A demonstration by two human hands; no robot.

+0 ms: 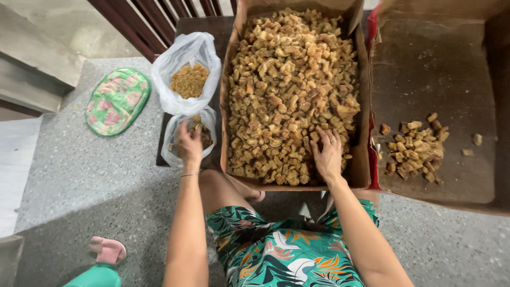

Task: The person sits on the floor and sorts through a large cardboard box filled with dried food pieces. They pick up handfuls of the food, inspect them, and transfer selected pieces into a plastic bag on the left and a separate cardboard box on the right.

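Full cardboard box (365, 127) of fried chunks (289, 79) on the floor; right hand (328, 154) spread flat, fingers digging in. Small plastic bag (171, 146) beside it, left hand (188, 144) pinching its mouth open. Risk: the limp bag may sag and spill pieces.

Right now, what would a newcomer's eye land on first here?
The big cardboard box at centre, heaped with golden-brown fried chunks, with the right hand resting on the pile at its near edge. To its left, the left hand reaches into a small clear bag, below a larger white bag of crumbs. On the right, a nearly empty box holds a small cluster.
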